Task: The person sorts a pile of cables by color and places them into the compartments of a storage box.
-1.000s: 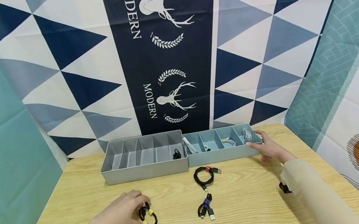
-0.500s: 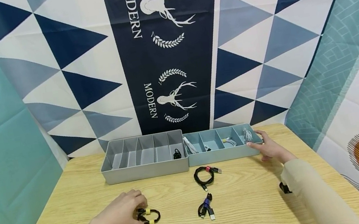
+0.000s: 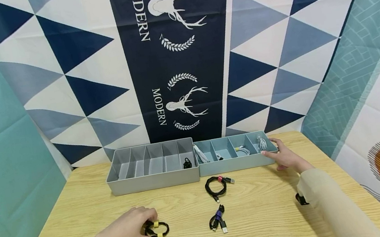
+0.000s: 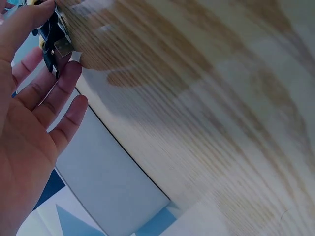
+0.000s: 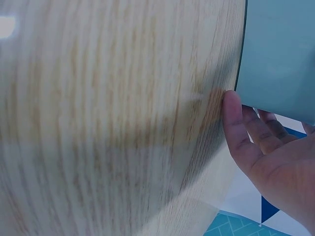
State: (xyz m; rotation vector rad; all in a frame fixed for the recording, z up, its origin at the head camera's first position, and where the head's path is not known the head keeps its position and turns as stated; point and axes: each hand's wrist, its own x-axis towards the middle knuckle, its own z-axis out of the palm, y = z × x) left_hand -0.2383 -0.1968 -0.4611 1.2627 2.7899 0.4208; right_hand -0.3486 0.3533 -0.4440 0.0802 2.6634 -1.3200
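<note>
My left hand (image 3: 130, 227) pinches a coiled black charging cable (image 3: 167, 228) with two yellow ties between thumb and fingers, low over the table. In the left wrist view its dark bundle (image 4: 50, 34) lies between thumb and fingers, a metal plug showing; the ring and little fingers hang loose. At the far right my right hand (image 3: 285, 157) holds the end of the blue divided box (image 3: 236, 164), thumb on the front rim and a finger along the end. Other fingers (image 5: 235, 118) lie against that end in the right wrist view.
A grey divided box (image 3: 155, 182) adjoins the blue one, a black cable (image 3: 187, 163) in its right compartment. Light cables (image 3: 242, 150) lie in the blue box. A red-tied black cable (image 3: 216, 192), a blue-tied one (image 3: 217, 217) and a small black item (image 3: 301, 199) rest on the table.
The yellow-tied cable has turned in my left hand, its loop now pointing right. The left hand has dipped slightly toward me. My right hand stays where it was.
</note>
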